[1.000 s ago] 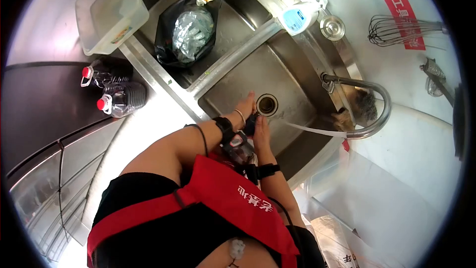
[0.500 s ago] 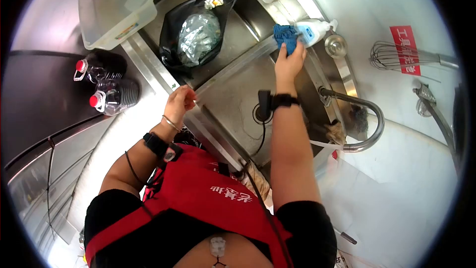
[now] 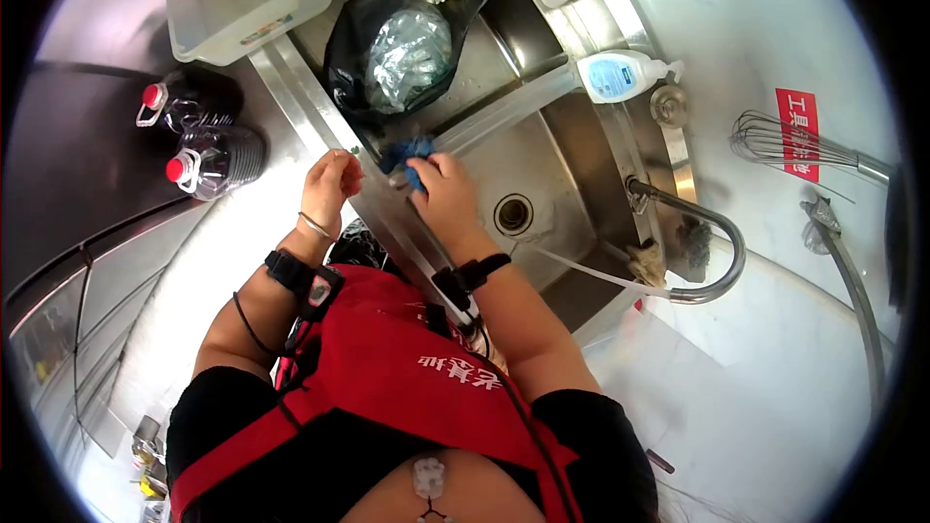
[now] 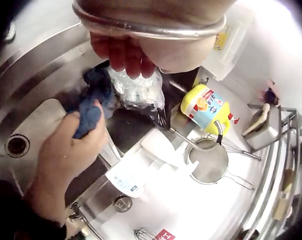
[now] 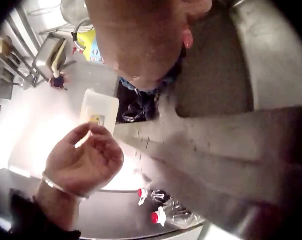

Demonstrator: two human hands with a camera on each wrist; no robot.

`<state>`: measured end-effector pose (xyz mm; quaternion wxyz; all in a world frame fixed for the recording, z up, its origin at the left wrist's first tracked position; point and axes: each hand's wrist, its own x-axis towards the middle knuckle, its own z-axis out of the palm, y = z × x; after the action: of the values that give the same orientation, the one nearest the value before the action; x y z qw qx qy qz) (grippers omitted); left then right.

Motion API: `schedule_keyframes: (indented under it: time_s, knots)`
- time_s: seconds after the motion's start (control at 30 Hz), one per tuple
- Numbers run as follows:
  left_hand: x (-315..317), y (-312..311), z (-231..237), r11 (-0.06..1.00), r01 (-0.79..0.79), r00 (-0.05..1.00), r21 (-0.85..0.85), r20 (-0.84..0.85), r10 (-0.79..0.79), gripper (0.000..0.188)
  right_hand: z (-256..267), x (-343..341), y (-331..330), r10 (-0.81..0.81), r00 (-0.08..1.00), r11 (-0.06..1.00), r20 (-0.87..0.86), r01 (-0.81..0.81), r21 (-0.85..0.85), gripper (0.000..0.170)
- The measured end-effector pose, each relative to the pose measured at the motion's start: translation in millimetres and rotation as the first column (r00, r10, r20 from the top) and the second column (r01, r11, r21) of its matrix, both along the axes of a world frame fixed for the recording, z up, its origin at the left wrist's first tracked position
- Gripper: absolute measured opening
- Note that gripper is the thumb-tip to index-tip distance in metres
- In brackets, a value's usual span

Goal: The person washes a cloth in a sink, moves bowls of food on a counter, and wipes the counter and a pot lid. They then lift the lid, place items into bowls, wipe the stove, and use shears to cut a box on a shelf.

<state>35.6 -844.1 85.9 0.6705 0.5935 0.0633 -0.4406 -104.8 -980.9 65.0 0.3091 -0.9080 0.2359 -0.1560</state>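
Note:
My right hand [image 3: 448, 199] grips a crumpled blue cloth [image 3: 415, 149] at the corner where the sink divider [image 3: 513, 102] meets the front rim [image 3: 392, 218]. In the left wrist view, the fingers curl over the dark blue cloth [image 4: 91, 117], which bunches out past them. Just left of it, my left hand [image 3: 327, 192] hovers by the outer edge of the rim, its fingers loosely bent. The right wrist view shows that hand's palm [image 5: 83, 162] holding nothing. Most of the cloth is hidden behind the right hand [image 5: 141, 45] there.
A black plastic bag [image 3: 351, 68] with a clear bag [image 3: 412, 53] lies in the left basin. A soap bottle [image 3: 615, 76] rests at the divider's far end. The curved faucet [image 3: 731, 242] stands right. Two jugs [image 3: 228, 160] and a plastic bin [image 3: 242, 0] are left.
Both hands were together low over the right basin. They parted; my right hand reached the soap bottle with the cloth, then swept back along the divider to the front rim. The left moved left.

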Motion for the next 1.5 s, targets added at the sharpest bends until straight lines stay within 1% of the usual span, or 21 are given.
schedule_keyframes:
  time_s: [0.07,0.13,0.17,0.23,0.3,0.33,0.4,0.43,0.47,0.53,0.6,0.67,0.73,0.87,0.9,0.93,1.0,1.07,1.2,1.37,1.5]
  knots:
    - [2.1,0.5,2.8,1.000,0.015,0.999,0.007,0.034,-0.015,0.023,4.7,-8.0,7.7,0.043,0.999,0.998,-0.002,-0.043,0.036,0.033]
    - [4.2,3.4,2.2,0.999,0.039,0.998,-0.018,0.043,-0.038,0.024,-0.1,-29.5,1.4,0.217,0.975,0.974,-0.037,-0.214,0.077,0.033]
    - [4.8,5.0,1.8,0.999,0.041,0.998,-0.020,0.046,-0.040,0.024,-5.5,-45.0,-1.5,0.215,0.976,0.975,-0.035,-0.212,0.074,0.033]
    - [5.0,9.8,0.4,1.000,0.008,0.999,0.019,0.051,-0.009,0.025,-20.8,-84.1,-8.3,0.237,0.894,0.967,-0.380,-0.254,0.004,0.032]
    - [8.0,14.8,-2.3,1.000,-0.026,0.999,0.012,0.045,0.025,0.024,-28.4,-111.7,-20.0,0.033,0.877,0.996,-0.480,0.013,0.092,0.030]
    - [7.7,20.5,-3.6,0.999,-0.048,0.998,0.017,0.032,0.048,0.023,-29.4,-118.3,-19.9,0.047,0.875,0.995,-0.481,-0.001,0.095,0.030]
    - [10.9,26.9,-6.0,0.997,-0.070,0.997,0.020,0.026,0.070,0.023,-10.5,-109.2,-19.6,-0.154,0.903,0.974,-0.401,0.208,0.094,0.028]
    - [14.5,29.3,-5.9,0.997,-0.075,0.997,0.022,0.021,0.074,0.024,-2.9,-96.5,-17.9,-0.192,0.966,0.978,-0.175,0.203,0.052,0.028]
    - [17.6,32.5,-5.3,0.996,-0.085,0.996,0.025,0.027,0.084,0.024,13.8,-77.1,-17.3,-0.182,0.969,0.979,-0.170,0.194,0.056,0.028]
    - [23.9,38.3,-3.1,0.992,-0.125,0.990,-0.018,0.067,0.126,0.024,55.3,-27.2,-17.8,-0.212,0.976,0.959,0.042,0.199,0.204,0.029]
    - [32.4,43.9,0.9,0.987,-0.162,0.984,-0.004,0.077,0.162,0.023,74.8,24.2,-13.4,-0.145,0.963,0.982,0.228,0.112,0.151,0.028]
    - [38.7,53.1,-0.8,0.982,-0.189,0.976,-0.018,0.103,0.190,0.024,74.1,74.5,-8.0,-0.053,0.944,0.998,0.326,0.037,0.057,0.028]
    - [42.5,62.6,-2.7,0.978,-0.209,0.972,-0.023,0.109,0.210,0.023,65.9,124.1,-3.7,0.083,0.933,0.984,0.351,-0.021,-0.177,0.029]
    - [41.1,78.6,-12.5,0.970,-0.239,0.965,-0.037,0.101,0.241,0.021,19.6,190.4,25.1,0.229,0.944,0.965,0.239,-0.188,-0.184,0.035]
    - [39.9,81.0,-14.4,0.974,-0.227,0.969,-0.021,0.094,0.228,0.021,8.4,193.5,34.6,0.262,0.958,0.954,0.116,-0.239,-0.183,0.032]
    - [38.4,82.1,-15.2,0.971,-0.240,0.966,-0.008,0.093,0.240,0.021,-2.4,190.8,39.8,0.245,0.964,0.960,0.106,-0.225,-0.168,0.032]
    - [36.9,82.0,-16.8,0.971,-0.241,0.967,0.010,0.086,0.239,0.020,-1.9,184.8,46.3,0.257,0.955,0.933,-0.145,-0.285,-0.221,0.039]
    - [35.7,81.0,-16.3,0.955,-0.296,0.953,0.026,0.067,0.294,0.022,-6.8,160.1,46.6,0.302,0.942,0.921,-0.150,-0.328,-0.209,0.038]
    - [38.7,75.3,-14.6,0.963,-0.270,0.960,0.012,0.082,0.268,0.021,3.3,81.2,45.8,0.398,0.906,0.900,-0.142,-0.416,-0.131,0.040]
    - [37.2,59.3,-16.0,0.983,-0.182,0.978,-0.003,0.106,0.182,0.021,15.2,-21.5,40.2,0.470,0.860,0.882,-0.200,-0.468,0.063,0.028]
    - [22.9,38.2,-19.4,0.995,-0.093,0.991,0.016,0.102,0.091,0.020,15.0,-86.4,37.6,0.451,0.845,0.891,-0.285,-0.442,0.099,0.029]
